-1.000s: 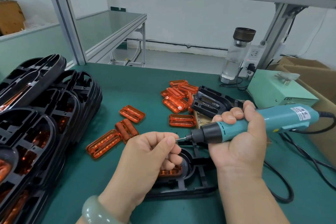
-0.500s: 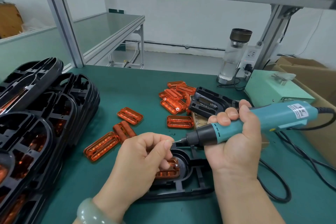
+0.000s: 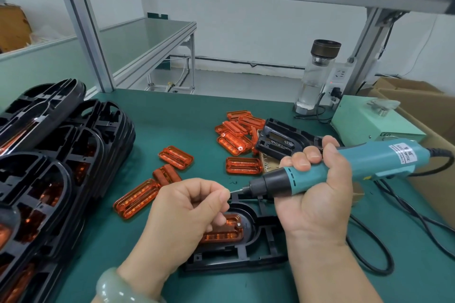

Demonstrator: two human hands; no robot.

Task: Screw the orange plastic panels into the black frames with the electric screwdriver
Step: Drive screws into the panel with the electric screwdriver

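My right hand (image 3: pixel 317 194) grips a teal electric screwdriver (image 3: pixel 344 167), held nearly level with its bit pointing left. My left hand (image 3: pixel 187 214) has thumb and forefinger pinched at the bit's tip; the screw itself is too small to make out. Both hands hover over a black frame (image 3: pixel 248 248) lying flat on the green bench, with an orange panel (image 3: pixel 226 229) seated in it and partly hidden by my left hand. Loose orange panels (image 3: pixel 236 135) lie in a pile further back, and others (image 3: pixel 135 199) lie to the left.
A tall stack of black frames (image 3: pixel 49 167) fills the left side. Another black frame (image 3: pixel 280 140) leans behind the screwdriver. A green power box (image 3: pixel 369 120), a glass bottle (image 3: pixel 317 76), cardboard boxes (image 3: pixel 423 110) and the tool's black cable (image 3: pixel 369 253) occupy the right.
The view has shifted slightly; both hands stay together, with the bit's tip at my left fingertips. The screwdriver has tilted a little, tip lower.
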